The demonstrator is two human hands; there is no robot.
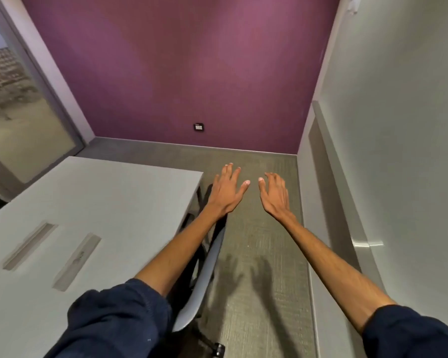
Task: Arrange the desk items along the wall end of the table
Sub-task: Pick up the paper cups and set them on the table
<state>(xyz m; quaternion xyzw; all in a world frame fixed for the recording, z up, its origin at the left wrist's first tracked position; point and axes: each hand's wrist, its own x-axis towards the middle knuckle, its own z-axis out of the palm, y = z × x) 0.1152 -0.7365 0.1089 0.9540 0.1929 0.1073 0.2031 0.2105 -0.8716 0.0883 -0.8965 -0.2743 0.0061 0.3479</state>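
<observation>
I see left hand [226,191] flat, fingers spread, holding nothing | right hand [274,195] loosely splayed, holding nothing | both over grey-green carpet [256,254] | pale grey rectangular table [88,202] left of them, no desk items visible

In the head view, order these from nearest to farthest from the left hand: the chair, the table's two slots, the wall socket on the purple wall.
Measured from the left hand:
1. Chair: directly below the hand and forearm, beside the table edge.
2. Wall socket: ahead, low on the purple wall.
3. Table slots: far to the left, set in the table top.
</observation>
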